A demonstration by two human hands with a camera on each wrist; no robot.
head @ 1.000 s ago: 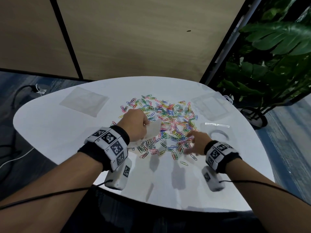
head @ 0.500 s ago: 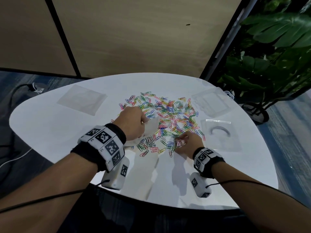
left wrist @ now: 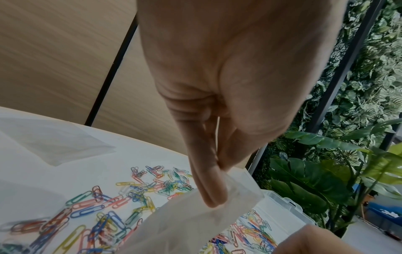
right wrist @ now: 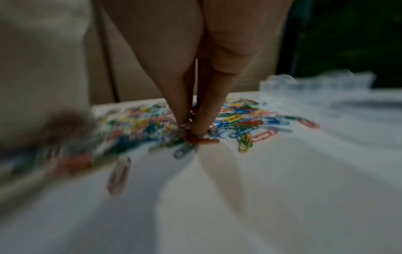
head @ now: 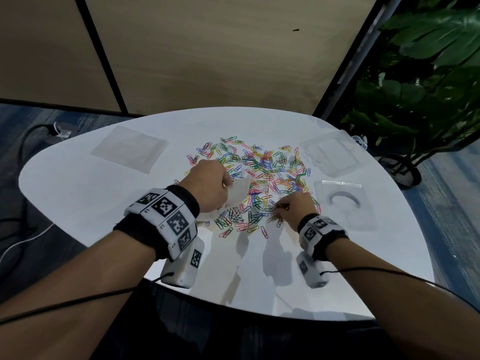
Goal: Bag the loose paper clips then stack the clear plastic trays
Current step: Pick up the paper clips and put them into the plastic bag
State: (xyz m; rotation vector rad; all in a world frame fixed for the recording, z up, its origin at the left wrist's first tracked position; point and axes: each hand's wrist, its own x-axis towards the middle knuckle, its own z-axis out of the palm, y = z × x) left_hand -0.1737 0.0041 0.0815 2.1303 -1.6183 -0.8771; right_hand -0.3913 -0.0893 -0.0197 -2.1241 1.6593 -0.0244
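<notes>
Coloured paper clips (head: 262, 175) lie scattered over the middle of the white table (head: 78, 198). My left hand (head: 215, 185) pinches the rim of a small clear plastic bag (head: 237, 192) above the pile's near left side; the bag (left wrist: 195, 218) hangs from my fingertips (left wrist: 214, 194) in the left wrist view. My right hand (head: 291, 206) is at the pile's near right edge, its fingers (right wrist: 202, 120) pinched together on a small bunch of clips (right wrist: 195, 137). One clear tray (head: 330, 154) lies at the far right, another (head: 345, 203) nearer on the right.
A flat clear plastic bag (head: 128, 149) lies at the far left of the table. A large leafy plant (head: 426, 74) stands beyond the table's right side. Wooden wall panels rise behind. Cables trail on the floor at the left.
My right hand went from spread over the clips to drawn in and pinched on a bunch near the pile's front edge. My left hand kept hold of the bag.
</notes>
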